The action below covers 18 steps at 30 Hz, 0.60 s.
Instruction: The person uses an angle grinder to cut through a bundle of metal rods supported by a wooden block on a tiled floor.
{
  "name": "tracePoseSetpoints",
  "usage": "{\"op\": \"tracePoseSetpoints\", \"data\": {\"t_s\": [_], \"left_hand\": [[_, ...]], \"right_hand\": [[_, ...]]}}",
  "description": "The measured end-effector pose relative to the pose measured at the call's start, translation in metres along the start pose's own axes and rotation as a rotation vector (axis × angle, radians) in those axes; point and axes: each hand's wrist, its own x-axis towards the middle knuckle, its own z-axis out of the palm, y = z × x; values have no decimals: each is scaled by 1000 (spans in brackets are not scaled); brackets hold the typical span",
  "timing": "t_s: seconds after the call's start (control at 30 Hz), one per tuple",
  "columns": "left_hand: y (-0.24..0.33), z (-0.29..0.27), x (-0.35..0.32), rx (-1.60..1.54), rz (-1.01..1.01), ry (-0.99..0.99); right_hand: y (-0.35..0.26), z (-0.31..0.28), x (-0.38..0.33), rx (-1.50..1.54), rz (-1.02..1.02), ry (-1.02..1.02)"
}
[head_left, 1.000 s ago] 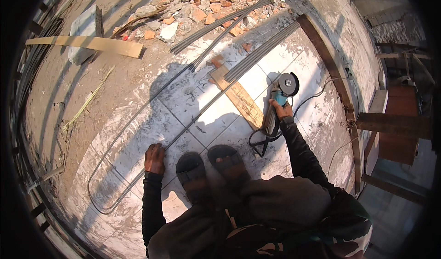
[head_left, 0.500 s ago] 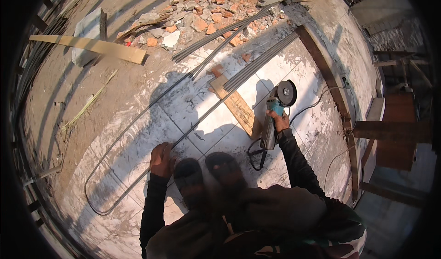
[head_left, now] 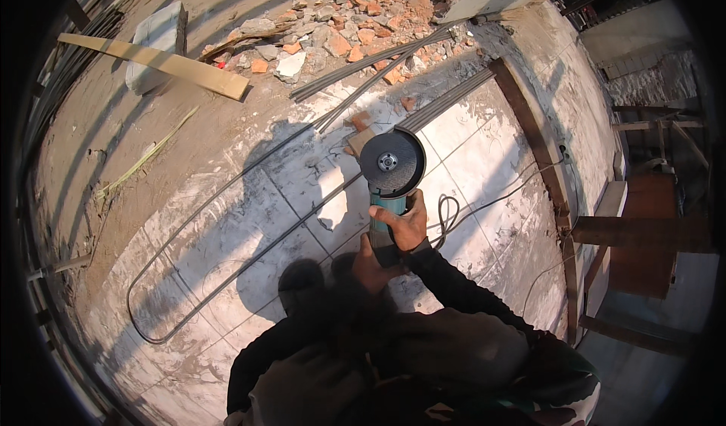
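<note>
In front of my body I hold an angle grinder [head_left: 389, 199] up off the floor, its dark round disc turned upward. My right hand [head_left: 409, 222] is closed round its teal body just below the disc. My left hand [head_left: 369, 266] is at the dark rear end of the tool, its fingers partly in shade. Behind the grinder runs a long steel rod [head_left: 280, 240], bent back on itself in a loop at the left. A bundle of straight steel rods [head_left: 448, 99] lies beyond, partly hidden by the disc, as is a wooden board [head_left: 361, 140].
Broken brick and concrete rubble [head_left: 340, 37] is heaped at the far side, beside more steel rods [head_left: 363, 65]. A pale plank [head_left: 162, 65] rests on a white block [head_left: 155, 40] at far left. The grinder's black cable [head_left: 491, 203] trails right toward a brown beam [head_left: 533, 127].
The grinder has come left and nearer, with its disc swung to face up. My left hand has let go of the bent rod and moved right to the grinder's rear.
</note>
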Motion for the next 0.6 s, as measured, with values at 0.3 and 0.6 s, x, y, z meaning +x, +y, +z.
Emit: {"op": "tracePoseSetpoints", "data": {"t_s": [0.3, 0.6], "left_hand": [[22, -35, -12, -344, -171, -420], [18, -10, -21, -123, -137, -146]], "right_hand": [[-19, -7, 6, 867, 585, -560], [24, -13, 6, 589, 422, -243]]}}
